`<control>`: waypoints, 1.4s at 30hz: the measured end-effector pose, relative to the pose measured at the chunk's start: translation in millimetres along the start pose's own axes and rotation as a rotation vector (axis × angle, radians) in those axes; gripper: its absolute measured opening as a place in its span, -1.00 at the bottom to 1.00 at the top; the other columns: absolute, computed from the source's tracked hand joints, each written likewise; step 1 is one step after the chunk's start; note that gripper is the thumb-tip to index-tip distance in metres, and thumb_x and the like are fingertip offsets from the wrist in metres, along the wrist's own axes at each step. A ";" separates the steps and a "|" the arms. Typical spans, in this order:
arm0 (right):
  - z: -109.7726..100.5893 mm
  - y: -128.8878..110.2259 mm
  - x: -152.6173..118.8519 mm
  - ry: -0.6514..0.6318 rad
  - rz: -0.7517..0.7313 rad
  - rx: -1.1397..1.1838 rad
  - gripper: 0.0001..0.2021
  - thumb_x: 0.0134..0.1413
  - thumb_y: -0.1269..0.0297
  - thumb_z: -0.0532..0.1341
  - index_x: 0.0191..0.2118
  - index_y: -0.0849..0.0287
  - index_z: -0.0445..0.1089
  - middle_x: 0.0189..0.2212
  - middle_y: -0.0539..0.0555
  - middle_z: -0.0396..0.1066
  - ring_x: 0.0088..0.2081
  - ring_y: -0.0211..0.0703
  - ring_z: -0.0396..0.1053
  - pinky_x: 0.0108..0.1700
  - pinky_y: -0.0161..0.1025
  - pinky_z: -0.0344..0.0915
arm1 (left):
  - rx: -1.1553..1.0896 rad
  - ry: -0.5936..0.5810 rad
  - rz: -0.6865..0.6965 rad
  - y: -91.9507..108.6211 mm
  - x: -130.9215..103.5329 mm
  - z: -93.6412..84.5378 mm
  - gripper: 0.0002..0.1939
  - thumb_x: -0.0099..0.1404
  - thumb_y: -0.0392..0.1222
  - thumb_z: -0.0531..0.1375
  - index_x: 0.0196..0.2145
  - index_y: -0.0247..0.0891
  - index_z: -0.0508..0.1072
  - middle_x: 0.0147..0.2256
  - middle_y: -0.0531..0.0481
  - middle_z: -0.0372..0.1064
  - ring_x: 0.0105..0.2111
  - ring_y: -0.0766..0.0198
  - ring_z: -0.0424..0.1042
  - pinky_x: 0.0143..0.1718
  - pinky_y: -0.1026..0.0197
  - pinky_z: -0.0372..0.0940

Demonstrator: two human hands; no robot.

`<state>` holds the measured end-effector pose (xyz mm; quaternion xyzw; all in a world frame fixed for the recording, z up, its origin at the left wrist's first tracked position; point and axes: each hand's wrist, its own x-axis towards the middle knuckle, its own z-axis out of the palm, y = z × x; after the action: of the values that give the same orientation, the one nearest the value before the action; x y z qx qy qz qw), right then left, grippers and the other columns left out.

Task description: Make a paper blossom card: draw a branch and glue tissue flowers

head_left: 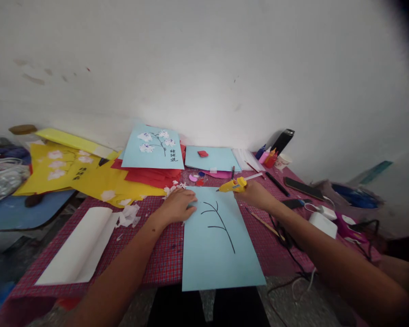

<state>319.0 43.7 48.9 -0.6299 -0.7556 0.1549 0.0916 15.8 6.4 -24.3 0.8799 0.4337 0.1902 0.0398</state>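
Note:
A light blue sheet [207,263] with a black drawn branch lies on the checked tablecloth and overhangs its front edge. My right hand [254,195] grips a yellow glue gun [232,185], whose nozzle points left over the sheet's top edge. A clear glue stick juts from the gun's back. My left hand [179,205] rests at the sheet's upper left edge, its thumb apart from the other fingers and touching the paper. White paper scraps [128,215] lie left of that hand, with small torn bits just beyond it.
A finished blue flower picture [152,159] leans at the back over red paper. Yellow sheets [95,175] and a folded white sheet [77,247] are on the left. Right are a pencil [264,222], a black marker [277,184], paint bottles, a phone [304,188] and cables.

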 end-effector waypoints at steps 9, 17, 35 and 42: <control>3.7 11.7 8.3 -0.058 -0.025 -0.023 -0.89 -0.05 0.31 0.21 -0.38 0.22 0.43 -0.50 0.04 0.45 -0.48 -0.22 0.36 -0.50 -0.37 0.09 | -0.009 0.005 0.007 0.8 0.3 -1.5 -0.72 0.27 -0.10 0.20 -0.08 -0.13 0.54 0.02 -0.09 0.45 0.02 0.04 0.40 0.15 -0.08 0.20; 0.3 10.6 11.4 -0.085 -0.057 -0.130 -0.88 -0.07 0.30 0.21 -0.39 0.21 0.44 -0.50 0.04 0.46 -0.46 -0.18 0.39 -0.49 -0.36 0.09 | -0.005 -0.013 0.006 1.3 0.1 -4.0 -0.73 0.28 -0.08 0.20 -0.09 -0.14 0.54 0.02 -0.09 0.46 0.04 0.04 0.39 0.17 -0.08 0.16; -4.2 6.0 -10.3 -0.133 -0.031 -0.074 -0.85 -0.02 0.29 0.20 -0.35 0.23 0.48 -0.50 0.07 0.47 -0.47 -0.17 0.38 -0.46 -0.34 0.10 | 0.025 -0.040 -0.008 0.8 -1.0 -9.8 -0.73 0.29 -0.06 0.20 -0.09 -0.15 0.54 0.02 -0.07 0.46 0.04 0.07 0.39 0.14 -0.04 0.18; 0.4 7.4 -7.1 -0.109 -0.093 -0.198 -0.80 0.03 0.24 0.19 -0.34 0.24 0.51 -0.52 0.09 0.46 -0.51 -0.20 0.34 -0.47 -0.31 0.04 | 0.025 -0.034 -0.001 1.2 -1.0 -9.7 -0.73 0.28 -0.07 0.20 -0.09 -0.16 0.53 0.02 -0.08 0.46 0.04 0.06 0.40 0.13 -0.06 0.19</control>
<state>327.0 37.8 46.3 -0.5908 -0.7994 0.1093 -0.0050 12.5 4.0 -15.4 0.8832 0.4357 0.1698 0.0360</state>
